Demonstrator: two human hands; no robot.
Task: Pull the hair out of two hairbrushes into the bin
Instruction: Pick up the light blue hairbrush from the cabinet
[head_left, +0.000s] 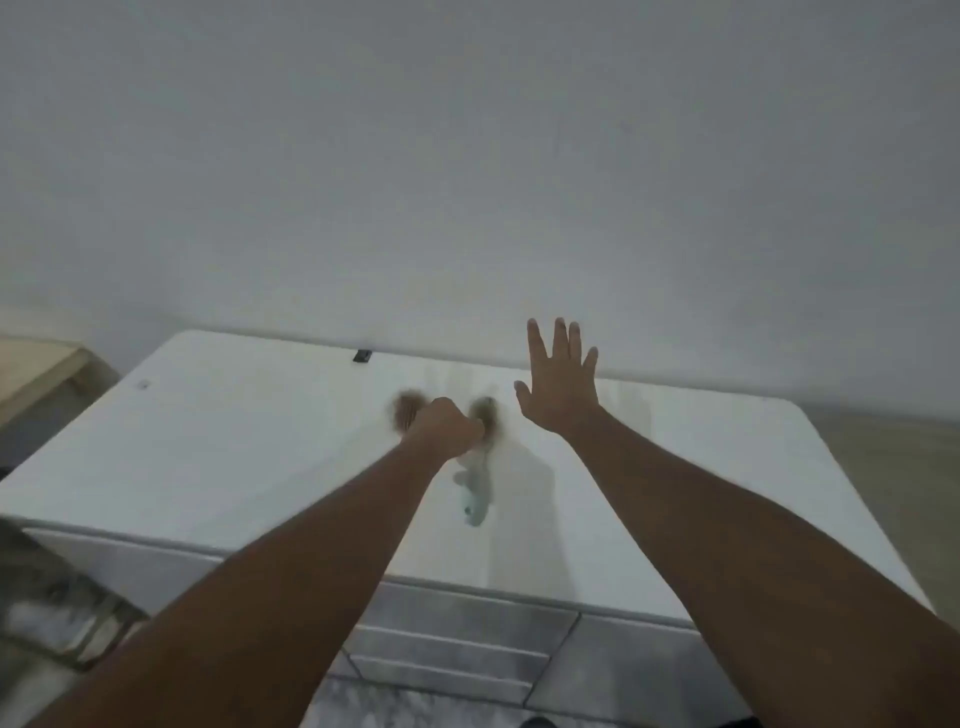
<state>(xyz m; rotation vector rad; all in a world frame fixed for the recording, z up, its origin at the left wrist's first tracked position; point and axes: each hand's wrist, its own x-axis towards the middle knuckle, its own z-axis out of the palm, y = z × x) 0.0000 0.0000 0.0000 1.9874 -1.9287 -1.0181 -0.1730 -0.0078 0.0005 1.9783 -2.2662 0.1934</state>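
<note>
My left hand (448, 427) is closed in a fist over the white table (234, 441), and it seems to grip a hairbrush (405, 415) whose blurred brown, hair-filled head sticks out to the left of the fist. A second hairbrush (477, 496) lies on the table just right of that fist, its pale green handle pointing toward me and its brown head at the far end. My right hand (561, 395) hovers flat to the right of it, fingers spread and holding nothing. No bin is in view.
A small black object (362, 356) sits at the table's back edge against the white wall. A beige wooden piece of furniture (31, 374) stands at the far left. Marbled grey floor tiles (467, 644) show below the table's near edge.
</note>
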